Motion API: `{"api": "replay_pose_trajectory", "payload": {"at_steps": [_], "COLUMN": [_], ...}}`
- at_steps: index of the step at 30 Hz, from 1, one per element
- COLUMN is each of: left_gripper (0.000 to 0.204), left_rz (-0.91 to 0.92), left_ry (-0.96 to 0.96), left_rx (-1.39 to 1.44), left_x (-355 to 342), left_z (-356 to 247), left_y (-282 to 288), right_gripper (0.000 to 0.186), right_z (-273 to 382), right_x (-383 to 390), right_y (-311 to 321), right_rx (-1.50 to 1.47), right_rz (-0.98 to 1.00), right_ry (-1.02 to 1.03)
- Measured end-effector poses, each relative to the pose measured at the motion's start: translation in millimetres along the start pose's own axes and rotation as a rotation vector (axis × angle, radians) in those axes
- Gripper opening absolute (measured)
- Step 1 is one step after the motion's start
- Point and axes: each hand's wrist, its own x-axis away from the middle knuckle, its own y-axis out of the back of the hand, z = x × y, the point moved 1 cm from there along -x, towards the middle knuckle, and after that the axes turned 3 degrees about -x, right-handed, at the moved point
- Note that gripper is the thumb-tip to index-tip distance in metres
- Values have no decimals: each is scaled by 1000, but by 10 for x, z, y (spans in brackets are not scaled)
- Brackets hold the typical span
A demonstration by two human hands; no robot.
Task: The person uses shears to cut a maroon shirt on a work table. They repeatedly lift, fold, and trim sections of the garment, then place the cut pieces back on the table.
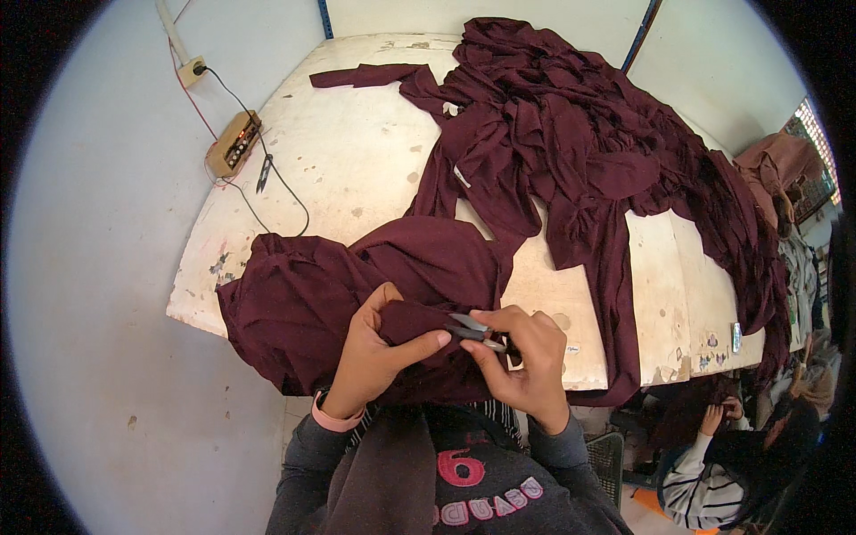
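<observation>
Nearest the lens: the person's dark sweatshirt (464, 486) with pink lettering, and a pink cuff at the left wrist. Just above it, left hand (379, 352) is closed on a fold of maroon garment (357, 285), thumb laid across the top of the cloth, fingers curled beneath. Right hand (526, 357) is closed around small thread snips (473, 330); blades point left and meet the pinched fold beside the left thumb. The garment lies bunched at the near edge of the white desk (357, 160), partly hanging over it toward the person.

Farther back and to the right: large heap of maroon cloth (571, 134), same colour, spreading across the desk and draping over its right side. Well apart from the hands, at far left: tan box (234, 143) with a black cable, and a second pair of snips (265, 172) just beside it. Lower right: another person (722, 464) in a striped top, seated below desk level.
</observation>
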Motion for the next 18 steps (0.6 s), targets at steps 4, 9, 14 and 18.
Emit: {"api": "replay_pose_trajectory", "payload": {"at_steps": [4, 9, 14, 18], "left_gripper": [33, 33, 31, 30], "left_rz": [22, 26, -3, -123], "left_ry": [-39, -21, -22, -162], "left_rx": [-24, -18, 5, -79], "left_x": [13, 27, 51, 55], "left_z": [64, 83, 59, -142], "left_y": [-14, -8, -10, 74], "right_gripper": [30, 28, 34, 37], "right_z": [44, 90, 18, 27], "right_x": [-7, -5, 27, -16], "right_y": [-12, 5, -47, -319], "right_rx": [104, 199, 155, -357], "right_rz": [9, 11, -21, -156], "right_ry": [49, 76, 100, -173]}}
